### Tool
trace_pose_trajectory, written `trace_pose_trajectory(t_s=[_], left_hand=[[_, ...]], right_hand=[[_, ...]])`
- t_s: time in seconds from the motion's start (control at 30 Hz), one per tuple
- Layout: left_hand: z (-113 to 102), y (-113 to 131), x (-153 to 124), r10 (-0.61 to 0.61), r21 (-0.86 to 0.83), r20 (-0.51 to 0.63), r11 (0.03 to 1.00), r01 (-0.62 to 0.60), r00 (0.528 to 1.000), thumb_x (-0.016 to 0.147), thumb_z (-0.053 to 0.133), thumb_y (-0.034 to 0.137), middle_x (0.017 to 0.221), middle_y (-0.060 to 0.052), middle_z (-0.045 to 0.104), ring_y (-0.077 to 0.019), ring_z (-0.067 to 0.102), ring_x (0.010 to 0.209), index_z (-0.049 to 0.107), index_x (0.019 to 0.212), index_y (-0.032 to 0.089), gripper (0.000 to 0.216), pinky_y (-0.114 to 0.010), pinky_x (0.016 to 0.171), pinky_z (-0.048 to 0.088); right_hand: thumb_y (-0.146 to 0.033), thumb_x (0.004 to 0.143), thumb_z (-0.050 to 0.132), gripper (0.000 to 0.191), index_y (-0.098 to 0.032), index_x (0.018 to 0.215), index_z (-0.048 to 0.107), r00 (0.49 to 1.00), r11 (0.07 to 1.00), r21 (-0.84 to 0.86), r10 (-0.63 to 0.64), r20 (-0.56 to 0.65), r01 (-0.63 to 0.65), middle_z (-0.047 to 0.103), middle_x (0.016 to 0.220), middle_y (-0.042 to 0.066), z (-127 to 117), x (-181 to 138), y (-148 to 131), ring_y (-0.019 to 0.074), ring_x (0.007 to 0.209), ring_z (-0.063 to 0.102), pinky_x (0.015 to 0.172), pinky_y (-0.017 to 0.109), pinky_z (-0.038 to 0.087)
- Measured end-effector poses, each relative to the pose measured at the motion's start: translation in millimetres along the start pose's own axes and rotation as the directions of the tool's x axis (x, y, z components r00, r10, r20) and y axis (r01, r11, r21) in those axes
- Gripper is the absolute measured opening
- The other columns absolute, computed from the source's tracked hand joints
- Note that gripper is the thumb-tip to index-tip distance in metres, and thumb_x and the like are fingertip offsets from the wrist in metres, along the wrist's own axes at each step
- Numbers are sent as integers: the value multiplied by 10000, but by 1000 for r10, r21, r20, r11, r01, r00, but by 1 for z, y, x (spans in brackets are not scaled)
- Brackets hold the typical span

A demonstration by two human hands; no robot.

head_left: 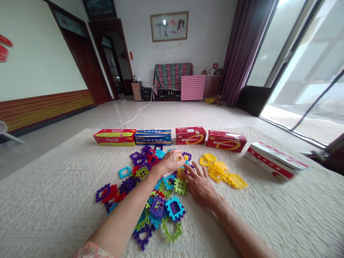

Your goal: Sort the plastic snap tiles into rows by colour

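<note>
A mixed pile of plastic interlocking tiles [157, 207] in purple, blue, green and red spreads over the pale quilted cover. My left hand [172, 161] reaches over the far part of the pile, its fingers curled together; what they hold, if anything, is hidden. Beside it, my right hand [199, 182] lies palm down with fingers apart, its fingertips at a purple tile [189, 170]. A green window tile [180, 186] lies just left of that hand. To its right sits a separate group of yellow tiles [219, 170].
Along the far edge stand a red-and-yellow box [115, 137], a blue box [153, 137] and two red boxes [190, 136]. A white-and-red box [275, 161] stands at the right. The quilted cover [67, 186] extends around the pile.
</note>
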State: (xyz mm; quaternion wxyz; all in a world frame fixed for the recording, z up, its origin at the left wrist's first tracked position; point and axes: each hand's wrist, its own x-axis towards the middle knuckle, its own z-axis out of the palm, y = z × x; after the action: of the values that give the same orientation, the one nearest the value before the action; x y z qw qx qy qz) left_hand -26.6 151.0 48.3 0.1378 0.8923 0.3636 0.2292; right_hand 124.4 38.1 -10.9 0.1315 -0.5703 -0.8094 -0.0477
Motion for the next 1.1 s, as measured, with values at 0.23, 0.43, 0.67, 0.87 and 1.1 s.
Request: trace_pose_trajectory(t_s=[0.23,0.43,0.67,0.87,1.1], left_hand=[[11,27,36,49,-65,-110,996,-57,993,810,548,237,1149,-93,656,-199,616,1042,628,1135,143,348,-298,950,468],[-12,-9,-5,-57,-52,-153,997,50,987,804,526,181,1123,-68,680,-188,616,1062,671,1050,166,286,-294,979,452],[-31,-36,-56,-179,-86,-147,982,168,973,800,498,166,1037,-30,713,-170,647,974,696,989,192,275,-282,918,487],[-20,-33,-75,-122,-101,-145,989,107,982,802,493,149,1017,-43,707,-158,644,956,698,948,173,253,-277,923,485],[-29,-58,-96,-130,-20,-239,991,129,962,799,501,144,1057,-33,689,-146,630,981,687,964,193,253,-258,932,478]], right_hand=[[-168,868,410,441,-373,1229,557,999,998,31,49,0,-49,330,1489,-15,2,1,1,365,1374,163,1023,661,180],[-156,874,403,419,-354,1201,576,999,998,56,10,-44,-8,339,1481,0,0,1,-2,362,1385,130,1021,669,184],[-174,932,321,326,-250,1068,607,981,976,212,-12,-196,55,469,1380,76,-3,5,-1,288,1352,260,1024,576,262],[-309,949,314,296,-205,1030,579,907,844,536,206,-368,25,658,994,94,-1,11,7,210,966,600,871,375,445],[-371,850,374,342,-215,1043,610,746,795,525,541,-388,-304,683,799,93,-1,2,64,267,762,657,691,394,489]])
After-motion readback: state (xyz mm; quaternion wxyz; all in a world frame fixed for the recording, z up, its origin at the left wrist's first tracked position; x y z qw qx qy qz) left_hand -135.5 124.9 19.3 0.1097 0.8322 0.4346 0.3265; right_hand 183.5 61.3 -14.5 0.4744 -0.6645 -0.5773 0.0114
